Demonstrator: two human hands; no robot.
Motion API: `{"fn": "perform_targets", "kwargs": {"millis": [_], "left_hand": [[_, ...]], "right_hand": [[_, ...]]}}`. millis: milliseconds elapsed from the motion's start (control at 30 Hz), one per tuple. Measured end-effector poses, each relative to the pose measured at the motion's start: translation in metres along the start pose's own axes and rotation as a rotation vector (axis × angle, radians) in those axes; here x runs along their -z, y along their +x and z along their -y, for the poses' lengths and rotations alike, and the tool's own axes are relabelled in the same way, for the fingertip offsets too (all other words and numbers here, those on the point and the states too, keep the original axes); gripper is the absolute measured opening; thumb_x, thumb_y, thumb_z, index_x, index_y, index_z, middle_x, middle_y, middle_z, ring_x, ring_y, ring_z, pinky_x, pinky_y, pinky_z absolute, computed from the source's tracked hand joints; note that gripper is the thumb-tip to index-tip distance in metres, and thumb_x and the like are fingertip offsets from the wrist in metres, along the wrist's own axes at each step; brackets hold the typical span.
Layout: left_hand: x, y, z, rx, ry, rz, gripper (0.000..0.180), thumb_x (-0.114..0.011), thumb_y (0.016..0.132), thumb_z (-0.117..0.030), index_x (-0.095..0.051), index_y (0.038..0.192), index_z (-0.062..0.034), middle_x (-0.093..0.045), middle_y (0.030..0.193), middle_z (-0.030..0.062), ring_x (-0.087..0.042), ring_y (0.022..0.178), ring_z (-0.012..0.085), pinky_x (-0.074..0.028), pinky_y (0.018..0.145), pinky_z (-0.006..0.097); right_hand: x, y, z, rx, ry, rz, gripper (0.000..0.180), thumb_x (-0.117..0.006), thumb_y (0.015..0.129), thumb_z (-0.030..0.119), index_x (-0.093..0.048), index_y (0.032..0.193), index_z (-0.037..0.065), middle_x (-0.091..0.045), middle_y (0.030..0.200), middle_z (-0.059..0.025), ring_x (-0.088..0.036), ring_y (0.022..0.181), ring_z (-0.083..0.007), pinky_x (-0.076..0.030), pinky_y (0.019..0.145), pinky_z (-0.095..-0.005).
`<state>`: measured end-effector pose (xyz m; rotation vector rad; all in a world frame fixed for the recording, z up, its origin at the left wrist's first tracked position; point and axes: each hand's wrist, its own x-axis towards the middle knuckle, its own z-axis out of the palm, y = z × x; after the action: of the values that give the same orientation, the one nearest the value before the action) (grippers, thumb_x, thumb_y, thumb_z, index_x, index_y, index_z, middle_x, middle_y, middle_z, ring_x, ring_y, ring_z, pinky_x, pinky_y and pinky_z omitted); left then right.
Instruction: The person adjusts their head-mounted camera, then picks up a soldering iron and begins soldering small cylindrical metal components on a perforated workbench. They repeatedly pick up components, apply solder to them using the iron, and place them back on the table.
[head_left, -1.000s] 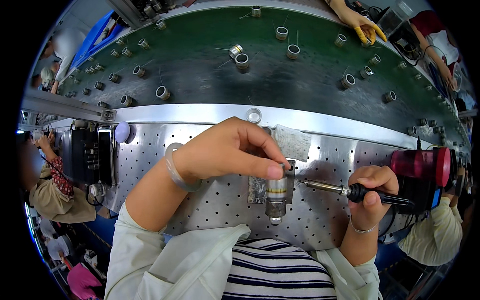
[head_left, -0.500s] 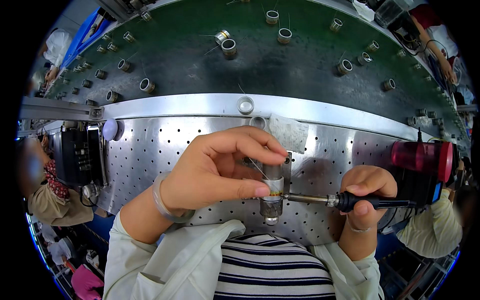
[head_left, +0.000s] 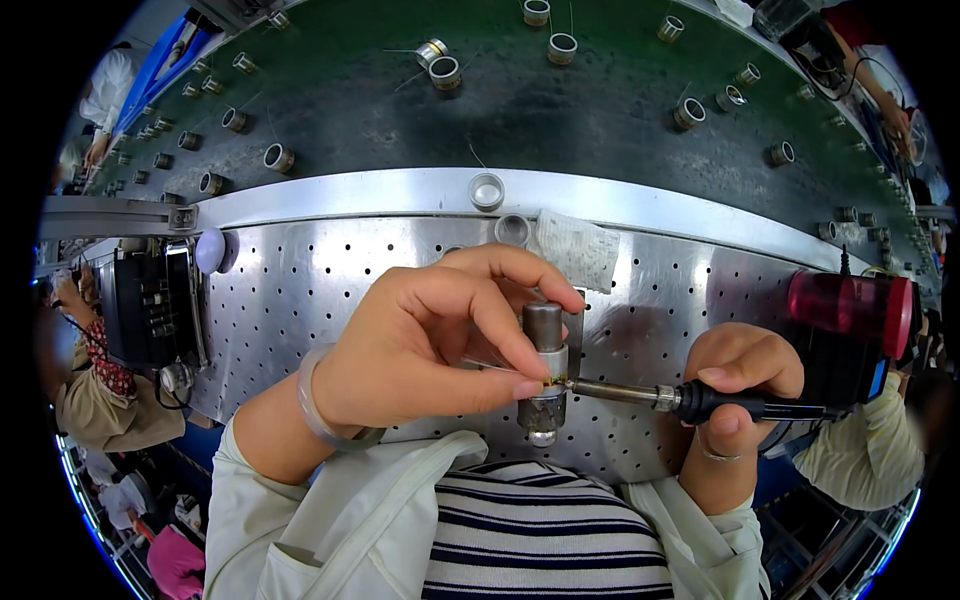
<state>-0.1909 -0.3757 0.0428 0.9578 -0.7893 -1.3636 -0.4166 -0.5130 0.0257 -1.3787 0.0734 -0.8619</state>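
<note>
In the middle of the perforated metal plate (head_left: 320,310), a dark metal post (head_left: 543,325) carries a silver ring (head_left: 553,362) with a yellowish band. My left hand (head_left: 410,345) is closed, thumb and index fingertip pinched together against the ring's left side. A thin wire (head_left: 490,364) runs into that pinch; its end there is hidden by the fingertips. From the right, my right hand (head_left: 745,372) grips a soldering iron (head_left: 620,393) by its black handle. The iron's tip touches the ring's band, right beside my left thumb.
Beyond the plate, a green conveyor belt (head_left: 340,110) carries several metal rings with wires. On its silver rail stands another ring (head_left: 487,191), near a whitish pad (head_left: 577,250). A pink container (head_left: 850,308) stands right, a black device (head_left: 150,310) left. Other people sit at both sides.
My left index finger has come down to the thumb at the ring, and the wire now lies flatter. The post's top has come into view. The iron's tip stays at the ring.
</note>
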Motion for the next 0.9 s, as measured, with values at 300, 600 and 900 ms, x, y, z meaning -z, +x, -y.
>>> {"fn": "perform_targets", "kwargs": {"millis": [300, 600, 900], "left_hand": [[-0.002, 0.0, -0.001, 0.027, -0.028, -0.008, 0.016, -0.072, 0.066, 0.008, -0.067, 0.073, -0.0052, -0.055, 0.115, 0.0193, -0.056, 0.102, 0.0276, -0.045, 0.092, 0.04], [0.001, 0.001, 0.0, 0.032, -0.027, 0.009, 0.016, -0.073, 0.065, 0.008, -0.067, 0.073, -0.0046, -0.054, 0.115, 0.0192, -0.056, 0.102, 0.0272, -0.045, 0.092, 0.039], [0.008, 0.004, 0.002, 0.099, -0.095, 0.058, 0.03, -0.069, 0.07, 0.006, -0.066, 0.099, 0.0006, -0.055, 0.115, 0.0208, -0.057, 0.102, 0.0251, -0.048, 0.088, 0.035]], "right_hand": [[-0.001, 0.001, 0.001, 0.017, -0.05, -0.015, 0.026, -0.077, 0.067, 0.004, -0.061, 0.084, -0.007, -0.061, 0.064, -0.0126, -0.056, 0.049, -0.0184, -0.043, 0.045, -0.026], [0.002, 0.0, -0.003, 0.031, -0.027, 0.006, 0.027, -0.077, 0.066, 0.002, -0.06, 0.084, -0.009, -0.061, 0.065, -0.0143, -0.056, 0.048, -0.0191, -0.043, 0.045, -0.0262], [0.004, 0.001, -0.002, 0.018, -0.017, 0.023, 0.026, -0.076, 0.065, -0.001, -0.06, 0.085, -0.008, -0.061, 0.065, -0.0143, -0.056, 0.048, -0.0193, -0.043, 0.045, -0.0263]]}}
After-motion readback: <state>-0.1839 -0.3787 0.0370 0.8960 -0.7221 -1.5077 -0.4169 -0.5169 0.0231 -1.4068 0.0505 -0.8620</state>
